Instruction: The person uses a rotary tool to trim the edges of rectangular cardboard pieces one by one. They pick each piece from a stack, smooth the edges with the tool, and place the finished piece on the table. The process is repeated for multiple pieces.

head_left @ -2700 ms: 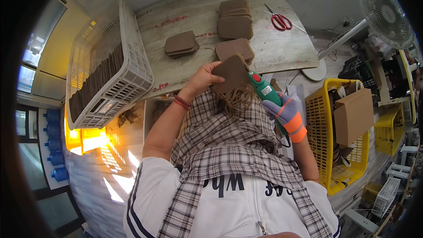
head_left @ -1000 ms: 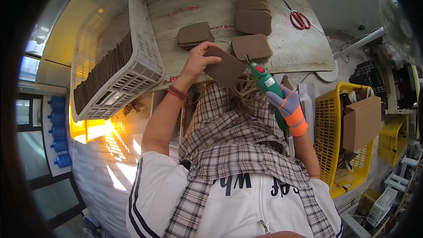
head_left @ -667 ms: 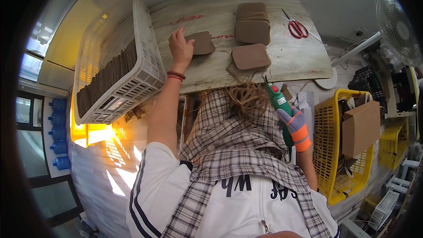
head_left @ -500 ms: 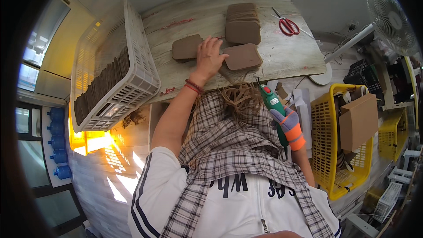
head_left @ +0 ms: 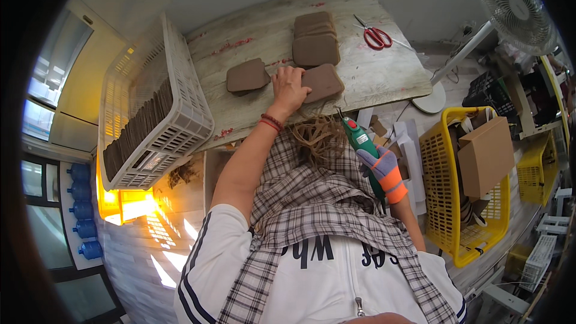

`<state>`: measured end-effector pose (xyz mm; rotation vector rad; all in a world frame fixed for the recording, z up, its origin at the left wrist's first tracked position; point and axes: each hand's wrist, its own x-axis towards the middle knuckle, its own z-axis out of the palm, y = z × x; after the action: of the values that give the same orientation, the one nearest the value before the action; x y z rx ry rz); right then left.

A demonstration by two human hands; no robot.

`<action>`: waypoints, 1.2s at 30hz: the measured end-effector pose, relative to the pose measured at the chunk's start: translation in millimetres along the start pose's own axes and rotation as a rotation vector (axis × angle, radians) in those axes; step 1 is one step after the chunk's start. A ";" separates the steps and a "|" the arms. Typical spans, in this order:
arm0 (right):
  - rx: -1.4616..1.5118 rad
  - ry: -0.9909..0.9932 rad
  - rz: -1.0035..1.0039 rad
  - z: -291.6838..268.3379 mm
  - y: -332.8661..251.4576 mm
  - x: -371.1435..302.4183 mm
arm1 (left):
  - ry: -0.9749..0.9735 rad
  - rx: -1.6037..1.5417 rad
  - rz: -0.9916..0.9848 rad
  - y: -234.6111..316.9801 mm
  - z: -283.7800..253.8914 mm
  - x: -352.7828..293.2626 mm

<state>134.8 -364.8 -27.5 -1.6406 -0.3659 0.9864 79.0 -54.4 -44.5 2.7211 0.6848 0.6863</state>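
My bare left hand, two red bracelets at its wrist, is at the left edge of a flat brown pad with rounded corners. Its thumb and bent fingers close on that edge, and the pad lies near the front of the table. My right hand, in a grey-purple and orange glove, grips a green handheld power tool with a red button and a thin metal tip. That tip points up beside the table's front edge, below the pad. Another brown pad pile lies left of my left hand, and a taller stack stands behind.
Red-handled scissors lie at the table's right rear. A white crate with many upright brown pieces stands left. Brown strip scraps hang over my lap. At right are a yellow basket with a cardboard box and a fan.
My left hand has closed in on the pad's left edge, and the pad has turned slightly. The tool stays in my right hand. The whole view has shifted a little.
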 end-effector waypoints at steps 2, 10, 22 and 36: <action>0.024 -0.008 -0.009 0.5 -2.4 -1.2 | 0.005 0.014 -0.012 1.6 -0.5 1.5; 0.101 -0.014 -0.016 1.4 -3.5 -2.5 | 0.050 -0.055 -0.054 9.6 -6.5 -0.9; 0.074 0.071 -0.127 25.0 -32.4 8.1 | 0.374 -2.290 -0.598 61.3 -9.7 -20.2; 0.148 0.107 -0.224 32.0 -54.9 6.7 | 0.350 -2.480 -0.697 102.5 -0.6 -26.4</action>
<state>128.5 -321.7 19.3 -1.4757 -0.3855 0.7368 97.0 -155.4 -18.5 0.0874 0.2137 0.7551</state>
